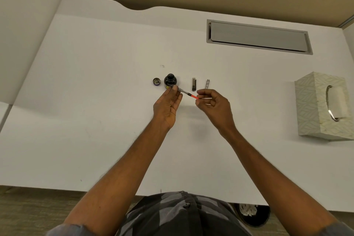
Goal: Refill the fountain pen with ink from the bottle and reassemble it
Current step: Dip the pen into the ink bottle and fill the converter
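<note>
At the left, the bottle cap (pixel 156 82) is lying on the white surface (pixel 95 101), and just beside it at its 3 o'clock the ink bottle (pixel 170 80) is standing uncapped. The left hand (pixel 168 105) is reaching in from the bottle's 6 o'clock, most fingers (pixel 175 90) straight while thumb and forefinger are pinching the front of the pen section (pixel 183 92) close against the bottle's near side; whether the nib is touching the glass is too small to tell. The section's long axis is running from 10 o'clock at the bottle to 4 o'clock, where the right hand (pixel 212 105) is pinching its red end (pixel 194 97) in curled fingers. The left hand is therefore nearer the bottle mouth, which is sitting at roughly 11 o'clock from the front end, so the dip is probably calling for lifting that end over the rim. At the right hand's 12 o'clock the dark barrel (pixel 194 84) and a silver piece (pixel 207 84) are lying apart, and the tissue box (pixel 323 105) is sitting well apart at 3 o'clock.
</note>
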Available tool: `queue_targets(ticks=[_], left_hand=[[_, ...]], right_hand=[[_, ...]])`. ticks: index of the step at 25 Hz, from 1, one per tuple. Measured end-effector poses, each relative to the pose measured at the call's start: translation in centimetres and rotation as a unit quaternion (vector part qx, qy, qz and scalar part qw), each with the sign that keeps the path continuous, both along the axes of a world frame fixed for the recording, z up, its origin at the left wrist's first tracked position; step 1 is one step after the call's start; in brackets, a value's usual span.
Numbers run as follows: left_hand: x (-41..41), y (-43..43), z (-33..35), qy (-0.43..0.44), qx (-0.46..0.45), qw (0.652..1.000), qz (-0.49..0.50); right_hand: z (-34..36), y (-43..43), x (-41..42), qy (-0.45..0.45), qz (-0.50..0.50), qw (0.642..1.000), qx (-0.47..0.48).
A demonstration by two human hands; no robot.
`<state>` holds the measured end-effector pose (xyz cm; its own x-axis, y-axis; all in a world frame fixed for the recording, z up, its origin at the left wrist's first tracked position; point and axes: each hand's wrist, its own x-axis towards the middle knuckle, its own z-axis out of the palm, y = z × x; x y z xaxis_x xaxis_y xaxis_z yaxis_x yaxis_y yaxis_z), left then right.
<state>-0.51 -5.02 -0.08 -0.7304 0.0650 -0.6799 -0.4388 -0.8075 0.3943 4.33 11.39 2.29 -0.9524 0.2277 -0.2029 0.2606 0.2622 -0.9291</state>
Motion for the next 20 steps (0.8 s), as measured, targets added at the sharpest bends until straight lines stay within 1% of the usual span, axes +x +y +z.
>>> queue_targets(ticks=[2,6,9,11,12,13,14,15,17,18,20], left_hand=[[0.2,0.1,0.0,-0.003,-0.002,1.0,-0.001],[0.4,0.3,0.3,-0.001,-0.015,1.0,-0.022],[0.7,0.5,1.1,-0.005,-0.087,0.992,-0.093],[1.0,0.5,1.3,0.039,-0.182,0.975,-0.122],[1.1,0.3,1.2,0.08,-0.258,0.955,-0.12],[1.0,0.0,1.1,0.128,-0.345,0.924,-0.109],[0.8,-0.4,0.9,0.176,-0.423,0.884,-0.093],[0.4,-0.8,0.8,0.221,-0.482,0.844,-0.081],[-0.8,-1.8,0.2,0.292,-0.561,0.771,-0.077],[-1.4,-2.2,0.1,0.314,-0.582,0.744,-0.091],[-2.7,-3.0,-0.3,0.342,-0.605,0.707,-0.131]], right_hand=[[0.3,-0.6,1.0,0.021,0.022,0.999,-0.016],[0.3,-1.5,0.8,0.076,-0.032,0.997,-0.01],[1.0,-2.0,-0.5,0.12,-0.058,0.991,0.008],[1.6,-2.2,-1.7,0.138,-0.062,0.988,0.031],[1.9,-2.2,-2.2,0.144,-0.06,0.987,0.047],[2.3,-2.2,-2.8,0.149,-0.056,0.985,0.065],[2.7,-2.3,-3.3,0.154,-0.051,0.983,0.083],[3.0,-2.3,-3.9,0.16,-0.044,0.981,0.1],[3.5,-2.4,-4.9,0.167,-0.029,0.977,0.128],[3.6,-2.4,-5.3,0.168,-0.02,0.976,0.14],[3.8,-2.5,-5.9,0.17,0.006,0.971,0.168]])
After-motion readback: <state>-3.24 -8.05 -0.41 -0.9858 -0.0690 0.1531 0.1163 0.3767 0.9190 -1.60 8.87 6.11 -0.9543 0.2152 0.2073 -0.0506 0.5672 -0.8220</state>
